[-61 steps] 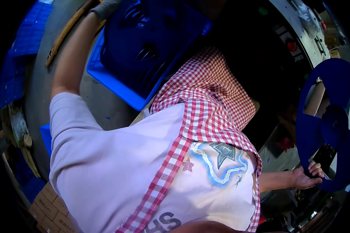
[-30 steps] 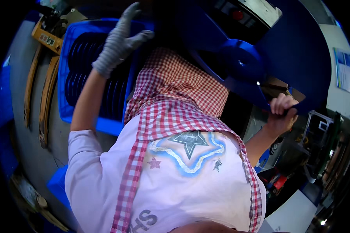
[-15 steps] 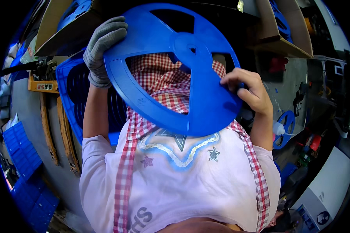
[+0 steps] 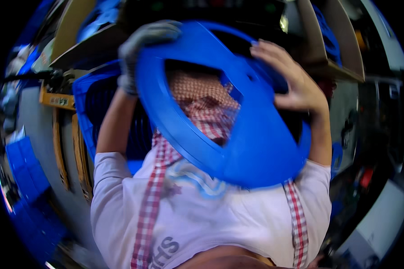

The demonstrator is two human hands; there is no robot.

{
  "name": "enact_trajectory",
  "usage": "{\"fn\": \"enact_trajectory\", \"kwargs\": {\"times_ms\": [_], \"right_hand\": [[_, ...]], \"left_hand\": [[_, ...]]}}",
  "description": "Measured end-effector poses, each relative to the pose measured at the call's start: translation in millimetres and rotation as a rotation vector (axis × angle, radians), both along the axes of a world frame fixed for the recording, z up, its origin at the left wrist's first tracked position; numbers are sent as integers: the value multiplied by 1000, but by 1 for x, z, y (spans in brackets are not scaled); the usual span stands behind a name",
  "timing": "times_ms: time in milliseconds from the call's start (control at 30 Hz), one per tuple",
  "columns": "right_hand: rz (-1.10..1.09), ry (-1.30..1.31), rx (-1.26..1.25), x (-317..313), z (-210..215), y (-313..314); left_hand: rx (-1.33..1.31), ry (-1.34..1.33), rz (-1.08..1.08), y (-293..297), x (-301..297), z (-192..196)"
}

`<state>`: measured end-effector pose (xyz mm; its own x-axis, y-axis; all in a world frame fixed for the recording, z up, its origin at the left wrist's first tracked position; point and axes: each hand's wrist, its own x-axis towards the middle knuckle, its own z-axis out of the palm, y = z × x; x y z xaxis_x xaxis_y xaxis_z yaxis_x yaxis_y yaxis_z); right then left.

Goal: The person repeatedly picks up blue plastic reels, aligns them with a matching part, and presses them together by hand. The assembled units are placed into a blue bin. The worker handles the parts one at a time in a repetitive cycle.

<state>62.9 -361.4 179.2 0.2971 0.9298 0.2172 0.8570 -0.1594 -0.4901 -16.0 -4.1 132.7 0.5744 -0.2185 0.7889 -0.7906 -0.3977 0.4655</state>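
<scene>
A large round blue plastic reel disc (image 4: 260, 143), with wide cutouts and a small hole at its hub, is held up tilted in front of my chest. My left hand (image 4: 143, 47), in a grey glove, is closed on its upper left rim; the fingers curl over the edge. At the upper right, my bare right hand (image 4: 298, 85) lies against the disc. Its fingers are stretched out and the thumb stands apart, somewhat smeared by motion. Through the cutouts shows a red checked apron (image 4: 206, 107).
A blue crate (image 4: 81, 96) with dark disc-like edges inside stands behind my left arm. Cardboard boxes (image 4: 354, 49) with blue parts are at the far left and right. Wooden-coloured bars (image 4: 60, 148) and blue crates (image 4: 24, 163) lie on the left floor.
The disc has dropped nearer my chest, shifted right and turned. My left hand moved right with it. My right hand moved up along the disc and its fingers stretched out.
</scene>
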Motion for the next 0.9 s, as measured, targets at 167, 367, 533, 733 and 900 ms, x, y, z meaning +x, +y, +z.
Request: {"fn": "enact_trajectory", "kwargs": {"times_ms": [167, 367, 533, 733, 900], "right_hand": [[50, 519, 4, 3, 0, -14], [-494, 1203, 825, -35, -31, -64], [-396, 1336, 1060, -26, -12, -73], [-469, 1268, 1040, -34, -1, -62], [-324, 1329, 1049, -30, 9, -44]], "left_hand": [[-215, 287, -65, -24, -2, 18], [156, 349, 496, 182, 41, 42], [956, 927, 1088, 319, 108, -12], [1034, 1390, 956, 333, 127, -34], [977, 837, 1123, 355, 101, 17]]}}
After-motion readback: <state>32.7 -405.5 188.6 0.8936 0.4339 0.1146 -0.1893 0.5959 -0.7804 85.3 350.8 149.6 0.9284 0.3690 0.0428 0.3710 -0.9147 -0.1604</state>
